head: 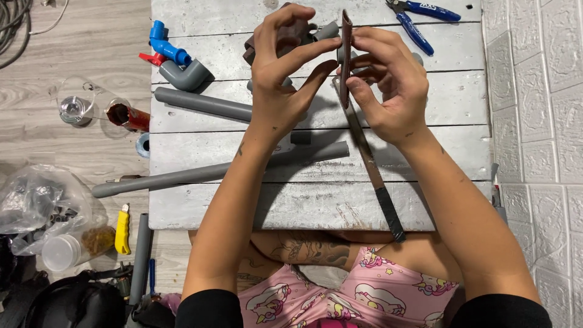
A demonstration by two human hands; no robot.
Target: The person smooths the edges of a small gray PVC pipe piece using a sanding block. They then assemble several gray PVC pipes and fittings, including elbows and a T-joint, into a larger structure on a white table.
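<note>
both hands [340, 76] pinch a thin dark-red strip [346, 54] upright above the grey plank table [425, 158].

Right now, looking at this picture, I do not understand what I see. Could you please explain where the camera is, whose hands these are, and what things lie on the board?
There is no machine here. One camera sits on a person's head and looks down, so you see that person's own two arms and their lap at the bottom.

The left hand and the right hand together hold a thin dark reddish-brown sheet, seen edge-on, pinched between the fingers.

Below the hands is a whitish wooden board. On it lie grey plastic pipes, a grey elbow fitting, a blue valve piece, blue-handled pliers, and a long metal blade with a black taped handle.

On the floor at the left are plastic bags and a yellow utility knife.
</note>
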